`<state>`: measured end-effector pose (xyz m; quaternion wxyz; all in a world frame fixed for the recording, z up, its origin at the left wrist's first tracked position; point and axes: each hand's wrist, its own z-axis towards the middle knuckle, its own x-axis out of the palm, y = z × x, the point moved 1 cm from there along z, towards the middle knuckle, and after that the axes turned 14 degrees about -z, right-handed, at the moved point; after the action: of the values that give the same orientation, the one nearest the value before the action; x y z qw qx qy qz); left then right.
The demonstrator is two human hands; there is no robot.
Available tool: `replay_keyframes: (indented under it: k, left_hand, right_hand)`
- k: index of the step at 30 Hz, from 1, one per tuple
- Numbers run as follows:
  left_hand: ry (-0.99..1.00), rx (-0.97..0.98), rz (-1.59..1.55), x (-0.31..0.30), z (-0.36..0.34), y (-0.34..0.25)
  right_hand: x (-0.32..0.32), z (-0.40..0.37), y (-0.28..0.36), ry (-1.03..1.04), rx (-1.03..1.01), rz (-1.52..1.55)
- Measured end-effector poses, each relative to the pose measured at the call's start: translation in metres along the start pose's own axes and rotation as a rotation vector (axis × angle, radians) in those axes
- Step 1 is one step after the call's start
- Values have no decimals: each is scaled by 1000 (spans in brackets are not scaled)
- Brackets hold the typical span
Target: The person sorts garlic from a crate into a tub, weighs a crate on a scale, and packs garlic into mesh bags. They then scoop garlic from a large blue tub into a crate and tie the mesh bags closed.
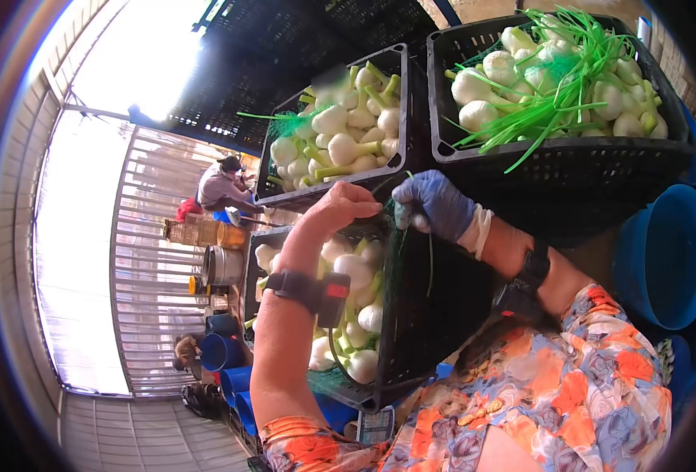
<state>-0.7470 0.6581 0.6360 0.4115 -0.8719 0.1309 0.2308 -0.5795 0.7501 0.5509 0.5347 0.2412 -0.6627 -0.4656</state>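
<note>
My left hand (pixel 340 206), bare, has its fingers and thumb pinched together over the near crate's rim. Beside it, my right hand (pixel 434 206), in a blue glove, is curled closed. Dark green netting (pixel 395 228) runs down the crate's side from between the two hands, and both sets of fingertips are on it. A thin green strand (pixel 430 267) hangs below the glove. Under my left forearm, a black crate (pixel 395 346) holds white garlic bulbs (pixel 353 271) with short green stems. Part of that crate is hidden by my arm.
Two more black crates of garlic stand beyond, one at centre (pixel 408 86) and one at right (pixel 513 161), topped with bright green strips (pixel 552 102). A blue tub (pixel 666 259) is at right. Blue buckets (pixel 220 352) and a seated person (pixel 226 187) are at left.
</note>
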Motion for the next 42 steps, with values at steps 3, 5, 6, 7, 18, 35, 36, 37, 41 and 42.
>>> replay_keyframes:
  k: [3,5,6,7,18,35,36,37,41,42]
  left_hand:
    - [-44,96,-137,5,-1,4]
    - [-110,172,-226,6,-7,7]
    - [-184,265,-355,2,-12,6]
    - [-258,355,-488,-1,-19,1]
    - [-543,528,42,37,-181,65]
    - [-1157,50,-1530,-11,-302,370]
    - [-1080,91,-1523,-14,-295,374]
    - [-1001,129,-1515,-16,-288,382]
    - [-947,306,-1723,-13,-275,401]
    - [-906,361,-1764,-12,-273,402]
  right_hand:
    - [8,9,18,32,-23,-85]
    - [17,10,34,75,-48,-90]
    - [24,13,44,133,-82,-152]
    - [33,16,49,194,-112,-215]
    - [133,-28,24,683,-1024,-1491]
    - [127,-8,22,260,-166,-798]
    - [129,-9,21,252,-194,-812]
    - [129,-9,20,242,-217,-826]
    - [121,-2,9,167,-264,-807]
    - [121,-2,9,160,-265,-822]
